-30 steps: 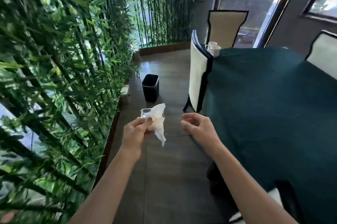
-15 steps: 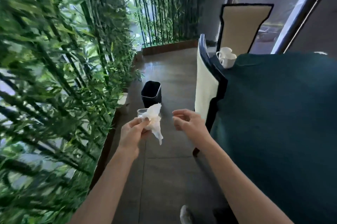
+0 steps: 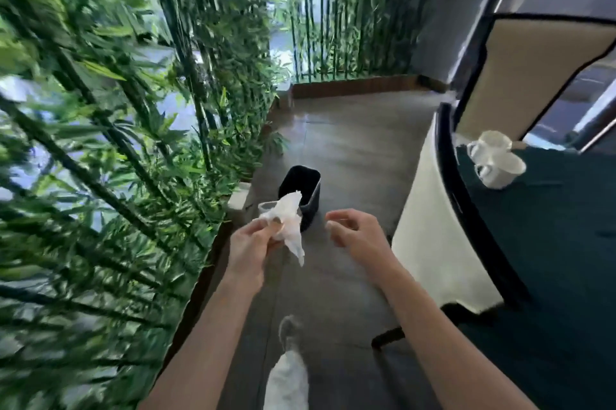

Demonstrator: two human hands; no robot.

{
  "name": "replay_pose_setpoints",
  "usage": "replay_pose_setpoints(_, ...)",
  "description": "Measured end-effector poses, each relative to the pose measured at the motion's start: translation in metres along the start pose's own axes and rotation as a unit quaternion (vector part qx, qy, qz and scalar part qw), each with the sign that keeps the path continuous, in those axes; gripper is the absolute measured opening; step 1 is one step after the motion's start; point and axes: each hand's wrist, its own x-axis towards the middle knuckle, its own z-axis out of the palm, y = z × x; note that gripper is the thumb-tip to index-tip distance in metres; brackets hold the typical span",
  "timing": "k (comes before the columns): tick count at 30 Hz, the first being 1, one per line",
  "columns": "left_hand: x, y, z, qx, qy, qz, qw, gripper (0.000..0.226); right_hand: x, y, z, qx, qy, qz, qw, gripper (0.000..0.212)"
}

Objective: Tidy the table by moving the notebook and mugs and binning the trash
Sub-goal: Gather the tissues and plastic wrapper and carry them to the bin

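My left hand (image 3: 250,246) grips a crumpled white tissue (image 3: 288,224) together with a clear plastic cup (image 3: 268,207), held just in front of a black bin (image 3: 301,191) on the floor. My right hand (image 3: 356,234) hovers beside it, fingers loosely curled, holding nothing. Two white mugs (image 3: 496,161) stand stacked on the dark green tablecloth (image 3: 550,242) at the right, behind a chair back. No notebook is in view.
A bamboo hedge (image 3: 100,142) lines the left side along a wooden kerb. A cream chair with black trim (image 3: 436,226) stands between me and the table; a second chair (image 3: 533,69) is farther back. My shoe and trouser leg (image 3: 288,366) are on the grey tiled floor.
I have walked forward: the bin, chair and mugs are nearer and larger. My left hand still holds the tissue and cup; my foot has come into view.
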Motion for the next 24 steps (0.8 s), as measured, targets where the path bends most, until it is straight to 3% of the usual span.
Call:
replay_pose_setpoints(13, 0.289, 0.054, 0.059, 0.017, 0.001, -0.079, 0.997, 0.007, 0.278, -0.042, 0.05, 0.011, 0.027, 0.058, 0.998, 0.02)
replay_pose_setpoints(17, 0.363, 0.053, 0.085, 0.036, 0.017, -0.11, 0.993, 0.025, 0.366, -0.03, 0.055, 0.008, 0.025, 0.092, 0.995, 0.011)
replay_pose_setpoints(24, 0.533, -0.001, 0.118, 0.108, 0.041, -0.144, 0.983, 0.03, 0.545, 0.046, 0.075, -0.002, -0.002, 0.133, 0.991, 0.011)
